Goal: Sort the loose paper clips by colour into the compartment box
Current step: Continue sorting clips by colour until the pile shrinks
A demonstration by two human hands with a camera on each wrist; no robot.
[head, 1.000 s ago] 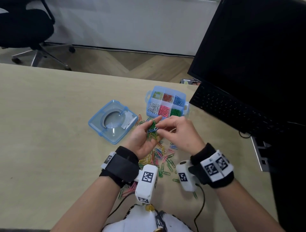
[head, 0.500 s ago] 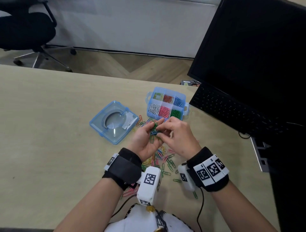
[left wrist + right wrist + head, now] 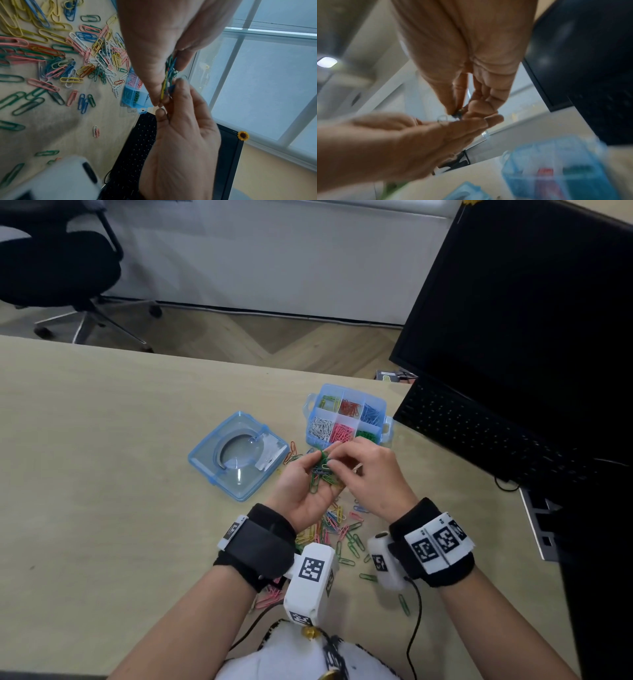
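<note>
Here, left hand [image 3: 301,491] cups tangled green-blue paper clips [image 3: 322,470]; right hand [image 3: 373,474] pinches one.

A black monitor [image 3: 534,313] stands at the right of the desk [image 3: 102,474], a black keyboard [image 3: 486,436] before it. An office chair [image 3: 58,272] sits on the wooden floor [image 3: 257,337] beyond.

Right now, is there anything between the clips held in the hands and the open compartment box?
Nothing visible blocks the way. The bunch of clips in the left hand, pinched by the right hand, is just in front of the compartment box, whose lid lies aside.
</note>
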